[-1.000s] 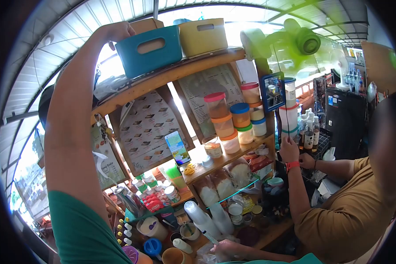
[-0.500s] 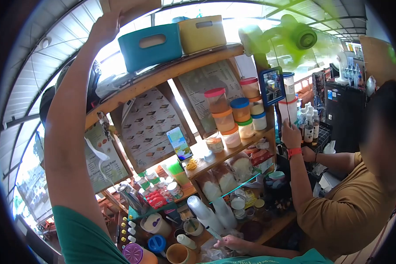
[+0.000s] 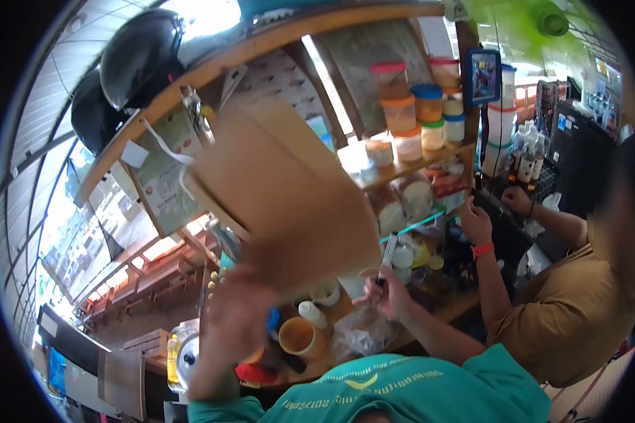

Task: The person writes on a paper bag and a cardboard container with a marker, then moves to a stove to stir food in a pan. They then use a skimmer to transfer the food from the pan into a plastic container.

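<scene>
My left hand (image 3: 236, 324), smeared by motion, grips the lower edge of a brown cardboard box (image 3: 289, 183) held up over the counter. The box is tilted and blurred, and it covers part of the menu boards and the counter behind it. A slim, pale, knife-like tool with a dark part (image 3: 388, 252) stands upright in my right hand (image 3: 388, 295), its fingers closed around it. Just below that hand lies a crumpled clear plastic bag (image 3: 363, 331). A brown round tub (image 3: 301, 337) and a white squeeze bottle (image 3: 312, 314) stand nearby on the counter.
A co-worker in a brown shirt (image 3: 568, 310) stands close on my right, both hands over the counter. Stacked lidded tubs (image 3: 402, 113) fill the shelf ahead. Black helmets (image 3: 141, 60) sit on the upper ledge, while a green fan (image 3: 543, 17) hangs at upper right.
My left hand has come down from the top ledge with the cardboard box, now in front of me. My right hand has risen with the slim tool. The view has shifted.
</scene>
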Motion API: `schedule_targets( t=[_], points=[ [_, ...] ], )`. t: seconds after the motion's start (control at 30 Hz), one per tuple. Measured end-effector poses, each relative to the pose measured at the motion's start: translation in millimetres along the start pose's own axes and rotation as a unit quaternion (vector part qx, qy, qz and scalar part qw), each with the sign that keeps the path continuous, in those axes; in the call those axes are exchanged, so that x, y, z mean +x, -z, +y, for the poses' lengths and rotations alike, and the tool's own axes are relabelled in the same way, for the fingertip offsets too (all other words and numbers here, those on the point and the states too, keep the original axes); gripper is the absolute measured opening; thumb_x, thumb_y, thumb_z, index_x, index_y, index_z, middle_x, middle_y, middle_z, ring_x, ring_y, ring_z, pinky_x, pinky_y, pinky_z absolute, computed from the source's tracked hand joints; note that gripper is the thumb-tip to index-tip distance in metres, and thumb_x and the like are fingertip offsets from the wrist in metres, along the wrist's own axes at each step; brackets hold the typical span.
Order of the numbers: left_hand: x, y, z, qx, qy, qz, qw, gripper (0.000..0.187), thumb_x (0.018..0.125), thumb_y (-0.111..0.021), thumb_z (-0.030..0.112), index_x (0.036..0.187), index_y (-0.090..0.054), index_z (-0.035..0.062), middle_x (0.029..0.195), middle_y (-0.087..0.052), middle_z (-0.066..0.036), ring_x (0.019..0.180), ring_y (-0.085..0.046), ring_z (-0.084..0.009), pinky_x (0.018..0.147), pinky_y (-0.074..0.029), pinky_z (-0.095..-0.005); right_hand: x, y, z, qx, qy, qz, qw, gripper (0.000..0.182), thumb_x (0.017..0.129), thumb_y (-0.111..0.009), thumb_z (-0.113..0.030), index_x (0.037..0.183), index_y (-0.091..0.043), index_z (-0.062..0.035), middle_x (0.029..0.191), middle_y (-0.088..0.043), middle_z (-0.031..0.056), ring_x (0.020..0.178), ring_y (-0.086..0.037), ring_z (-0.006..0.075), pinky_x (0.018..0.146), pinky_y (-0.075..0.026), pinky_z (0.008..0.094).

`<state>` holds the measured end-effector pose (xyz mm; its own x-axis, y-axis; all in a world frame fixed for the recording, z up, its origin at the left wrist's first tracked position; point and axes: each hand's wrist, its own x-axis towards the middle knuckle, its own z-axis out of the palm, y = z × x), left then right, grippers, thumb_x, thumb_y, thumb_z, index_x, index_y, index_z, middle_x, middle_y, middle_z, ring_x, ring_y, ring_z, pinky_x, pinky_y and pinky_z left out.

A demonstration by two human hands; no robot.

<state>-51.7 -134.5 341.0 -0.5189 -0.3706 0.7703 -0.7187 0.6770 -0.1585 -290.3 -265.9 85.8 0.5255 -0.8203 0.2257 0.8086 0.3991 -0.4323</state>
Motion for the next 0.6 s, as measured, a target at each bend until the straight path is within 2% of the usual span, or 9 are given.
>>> schedule_targets(
  t=[0.03,0.1,0.13,0.17,0.23,0.27,0.4,0.47,0.6],
  points=[
    [-27,-8,5,-0.047,-0.019,-0.122,0.991,0.023,0.075,-0.062,-0.005,0.095,-0.068,0.0058,0.086,-0.068,-0.011,0.080,-0.067,-0.0300,0.087,-0.054,-0.0452,-4,-20,-2,0.007,-0.007,0.010,1.000,0.035,0.102,-0.051,-0.037,0.115,-0.063,-0.0067,0.068,-0.050,-0.0027,0.058,-0.049,0.0100,0.078,-0.058,0.0421],
    [-89,-42,17,-0.277,0.094,-0.153,0.944,0.020,0.079,-0.063,-0.005,0.095,-0.068,0.0048,0.084,-0.069,-0.010,0.079,-0.067,-0.0288,0.086,-0.055,-0.0419,-12,-56,0,-0.100,-0.010,0.139,0.985,0.044,0.102,-0.051,-0.041,0.128,-0.059,-0.0061,0.096,-0.068,0.0037,0.084,-0.065,0.0160,0.089,-0.056,0.0416],
    [-107,-45,26,-0.282,0.105,-0.156,0.941,0.020,0.079,-0.063,-0.005,0.095,-0.068,0.0048,0.084,-0.069,-0.010,0.079,-0.067,-0.0288,0.086,-0.055,-0.0419,-17,5,21,-0.154,-0.007,0.117,0.981,0.052,0.101,-0.051,-0.044,0.136,-0.054,-0.0045,0.129,-0.063,0.0104,0.112,-0.064,0.0237,0.096,-0.052,0.0393],
    [-123,-47,34,-0.345,0.168,-0.185,0.905,0.017,0.081,-0.064,-0.004,0.096,-0.068,0.0036,0.084,-0.069,-0.010,0.078,-0.068,-0.0288,0.083,-0.055,-0.0393,-16,31,31,-0.153,-0.018,0.124,0.980,0.052,0.101,-0.051,-0.044,0.136,-0.054,-0.0045,0.129,-0.063,0.0104,0.112,-0.064,0.0237,0.096,-0.052,0.0393],
    [-145,-39,42,-0.410,0.243,-0.209,0.854,0.015,0.084,-0.065,-0.003,0.098,-0.069,0.0024,0.084,-0.070,-0.011,0.077,-0.068,-0.0288,0.081,-0.056,-0.0367,-22,55,50,-0.295,-0.183,-0.031,0.937,0.055,0.101,-0.052,-0.044,0.137,-0.052,-0.0023,0.131,-0.061,0.0126,0.117,-0.060,0.0253,0.099,-0.049,0.0399],
    [-153,-33,43,-0.394,0.287,-0.222,0.844,0.015,0.085,-0.066,-0.002,0.099,-0.069,0.0012,0.085,-0.070,-0.012,0.076,-0.069,-0.0276,0.079,-0.056,-0.0342,-37,23,63,-0.080,-0.157,0.039,0.984,0.051,0.099,-0.057,-0.037,0.133,-0.055,0.0000,0.122,-0.066,0.0112,0.108,-0.064,0.0198,0.092,-0.052,0.0353],
    [-194,-13,37,-0.418,0.396,-0.233,0.783,0.017,0.087,-0.066,-0.002,0.103,-0.070,0.0001,0.092,-0.073,-0.010,0.079,-0.070,-0.0160,0.075,-0.056,-0.0288,-40,-3,85,0.064,-0.261,0.036,0.962,0.039,0.092,-0.065,-0.021,0.125,-0.061,-0.0005,0.114,-0.068,0.0079,0.099,-0.065,0.0146,0.084,-0.053,0.0307],
    [-207,-8,37,-0.449,0.415,-0.224,0.759,0.018,0.087,-0.066,-0.003,0.104,-0.070,0.0003,0.092,-0.073,-0.006,0.079,-0.067,-0.0100,0.073,-0.054,-0.0261,-38,12,106,-0.309,-0.154,-0.003,0.939,0.035,0.085,-0.068,-0.008,0.118,-0.064,-0.0006,0.110,-0.068,0.0054,0.093,-0.065,0.0131,0.080,-0.052,0.0282],
    [-242,7,33,-0.421,0.421,-0.182,0.783,0.024,0.088,-0.070,0.005,0.110,-0.069,-0.0013,0.092,-0.072,-0.008,0.079,-0.067,-0.0127,0.074,-0.053,-0.0244,-47,6,120,-0.296,-0.210,-0.045,0.931,0.034,0.082,-0.066,-0.002,0.116,-0.064,-0.0002,0.105,-0.068,0.0050,0.091,-0.065,0.0133,0.080,-0.052,0.0286]
  ],
)
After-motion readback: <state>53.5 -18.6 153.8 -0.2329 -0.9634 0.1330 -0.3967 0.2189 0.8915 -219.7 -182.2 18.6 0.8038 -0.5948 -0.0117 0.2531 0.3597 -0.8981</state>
